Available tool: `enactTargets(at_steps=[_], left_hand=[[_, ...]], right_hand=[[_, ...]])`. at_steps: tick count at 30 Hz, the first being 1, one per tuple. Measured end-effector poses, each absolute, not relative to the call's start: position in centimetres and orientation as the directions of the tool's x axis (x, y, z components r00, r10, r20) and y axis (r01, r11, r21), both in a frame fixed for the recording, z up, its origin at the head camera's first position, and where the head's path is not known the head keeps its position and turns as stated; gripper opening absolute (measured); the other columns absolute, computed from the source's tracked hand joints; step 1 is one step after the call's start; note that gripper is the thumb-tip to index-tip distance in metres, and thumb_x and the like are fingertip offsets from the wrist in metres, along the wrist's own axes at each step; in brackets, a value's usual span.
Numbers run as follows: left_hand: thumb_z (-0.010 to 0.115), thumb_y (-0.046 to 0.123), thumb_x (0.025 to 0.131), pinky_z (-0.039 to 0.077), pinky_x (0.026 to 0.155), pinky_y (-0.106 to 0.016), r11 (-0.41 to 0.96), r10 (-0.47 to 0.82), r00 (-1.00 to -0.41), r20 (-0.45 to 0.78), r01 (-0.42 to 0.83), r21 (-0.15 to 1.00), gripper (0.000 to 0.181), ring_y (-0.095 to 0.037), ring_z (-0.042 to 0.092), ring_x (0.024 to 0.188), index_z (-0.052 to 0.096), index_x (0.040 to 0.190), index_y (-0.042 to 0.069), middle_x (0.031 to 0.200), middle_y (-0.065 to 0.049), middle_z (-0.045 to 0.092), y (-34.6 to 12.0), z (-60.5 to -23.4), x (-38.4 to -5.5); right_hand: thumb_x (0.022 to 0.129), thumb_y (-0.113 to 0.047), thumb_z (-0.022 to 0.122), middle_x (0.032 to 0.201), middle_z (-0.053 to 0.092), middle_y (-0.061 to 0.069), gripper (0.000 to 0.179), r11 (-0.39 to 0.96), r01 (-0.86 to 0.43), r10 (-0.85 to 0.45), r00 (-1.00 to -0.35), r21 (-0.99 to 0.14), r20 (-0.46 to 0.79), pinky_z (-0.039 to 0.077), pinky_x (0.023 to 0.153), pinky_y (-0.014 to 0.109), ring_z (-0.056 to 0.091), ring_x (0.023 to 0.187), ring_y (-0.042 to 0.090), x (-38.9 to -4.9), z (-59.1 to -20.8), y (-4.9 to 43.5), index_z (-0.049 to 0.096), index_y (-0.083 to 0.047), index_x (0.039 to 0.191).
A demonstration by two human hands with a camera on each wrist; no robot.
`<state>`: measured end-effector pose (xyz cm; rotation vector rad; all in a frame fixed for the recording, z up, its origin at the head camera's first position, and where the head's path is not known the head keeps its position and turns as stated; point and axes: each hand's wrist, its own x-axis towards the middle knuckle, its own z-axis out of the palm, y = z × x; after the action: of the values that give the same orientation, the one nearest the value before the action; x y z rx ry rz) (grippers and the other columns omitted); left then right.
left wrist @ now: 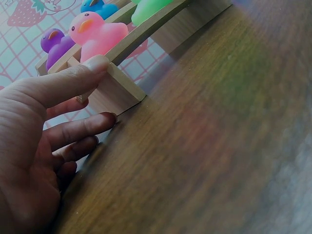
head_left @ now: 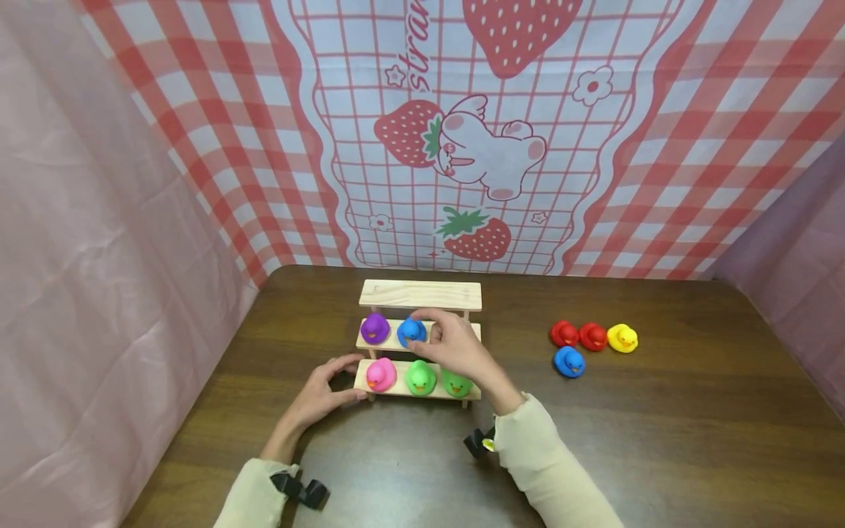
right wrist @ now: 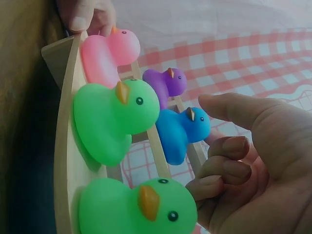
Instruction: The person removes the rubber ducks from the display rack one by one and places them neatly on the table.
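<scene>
A three-tier wooden shelf point(head_left: 420, 295) stands on the table. My left hand point(head_left: 323, 392) holds the left end of its lowest tier, with the thumb point(left wrist: 97, 64) at the front corner. My right hand point(head_left: 455, 345) is around the blue duck point(head_left: 411, 331) on the middle tier; the right wrist view shows a small gap between thumb point(right wrist: 229, 108) and duck. Left of that duck sits a purple duck point(head_left: 375, 328). The lowest tier bears a pink duck point(head_left: 381, 375), a green duck point(head_left: 420, 378) and another green duck point(head_left: 455, 383), partly covered by my right hand.
On the table to the right lie two red ducks point(head_left: 593, 336), a yellow duck point(head_left: 623, 338) and a second blue duck point(head_left: 569, 361). A checked strawberry cloth point(head_left: 264, 147) hangs behind the table point(head_left: 693, 440). A pink curtain point(head_left: 99, 257) hangs at the left.
</scene>
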<state>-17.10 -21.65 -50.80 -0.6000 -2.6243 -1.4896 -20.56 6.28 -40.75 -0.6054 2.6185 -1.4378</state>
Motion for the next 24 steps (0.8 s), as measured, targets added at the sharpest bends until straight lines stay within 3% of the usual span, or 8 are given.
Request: enactTargets(at_steps=[15,24], left_hand=[[0.085,0.010,0.077,0.046,0.102,-0.037,0.459,0.297,-0.925,0.237,0.356,0.814,0.059,-0.010,0.060,0.104,0.063,0.131,0.002,0.103,-0.010,0.073,-21.5,-50.7,-17.0],[0.085,0.009,0.077,0.046,0.101,-0.035,0.455,0.301,-0.922,0.243,0.363,0.813,0.060,-0.009,0.060,0.103,0.062,0.131,0.001,0.102,-0.010,0.073,-21.6,-50.7,-17.0]], right_hand=[[0.081,-0.015,0.081,0.057,0.052,-0.003,0.048,0.505,-0.319,-0.360,-0.922,-0.802,0.140,0.034,0.047,0.020,0.043,0.050,0.007,-20.6,-41.0,5.4,0.065,-0.005,0.125],[0.080,-0.018,0.082,0.058,0.055,-0.002,0.047,0.592,-0.323,-0.315,-0.936,-0.739,0.158,0.035,0.049,0.021,0.045,0.051,0.007,-20.5,-41.1,4.7,0.066,-0.007,0.123]])
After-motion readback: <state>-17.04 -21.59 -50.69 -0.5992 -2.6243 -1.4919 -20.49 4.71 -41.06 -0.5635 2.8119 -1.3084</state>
